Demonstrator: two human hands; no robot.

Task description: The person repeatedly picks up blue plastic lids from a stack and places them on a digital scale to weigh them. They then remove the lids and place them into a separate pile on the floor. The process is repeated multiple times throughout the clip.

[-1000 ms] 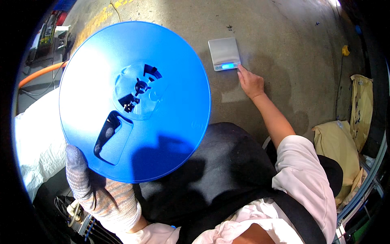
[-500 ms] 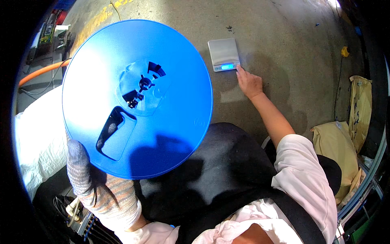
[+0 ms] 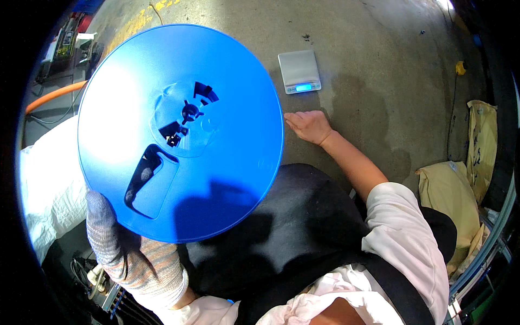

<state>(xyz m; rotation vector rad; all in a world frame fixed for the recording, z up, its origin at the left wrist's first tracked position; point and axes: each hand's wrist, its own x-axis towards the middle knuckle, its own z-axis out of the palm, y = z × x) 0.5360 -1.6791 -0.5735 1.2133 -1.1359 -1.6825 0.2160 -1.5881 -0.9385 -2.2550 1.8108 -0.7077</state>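
Observation:
A large round blue plastic reel (image 3: 216,162) with a hub and cut-out slots is held up in front of me. My left hand (image 3: 116,238), in a grey-striped knit glove, is closed on its lower left edge; the thumb shows and the other fingers are mostly behind the disc. My bare right hand (image 3: 310,126) is beside the reel's right rim with its fingers reaching left and nothing visible in them. Whether the fingertips touch the rim I cannot tell. Beyond that hand, a flat silver digital scale (image 3: 299,67) with a lit blue display lies on the floor, nothing on its plate.
A white sack (image 3: 54,189) stands at the left, near an orange hose (image 3: 57,96). Tan paper sacks (image 3: 452,200) lean at the right beside metal rails (image 3: 490,238). A yellow object (image 3: 460,67) with a cord is at the far right. My black apron (image 3: 281,227) covers my lap.
My right hand has left the scale's front right corner and moved left and nearer, up to the reel's rim. The reel has shifted slightly left in my left hand.

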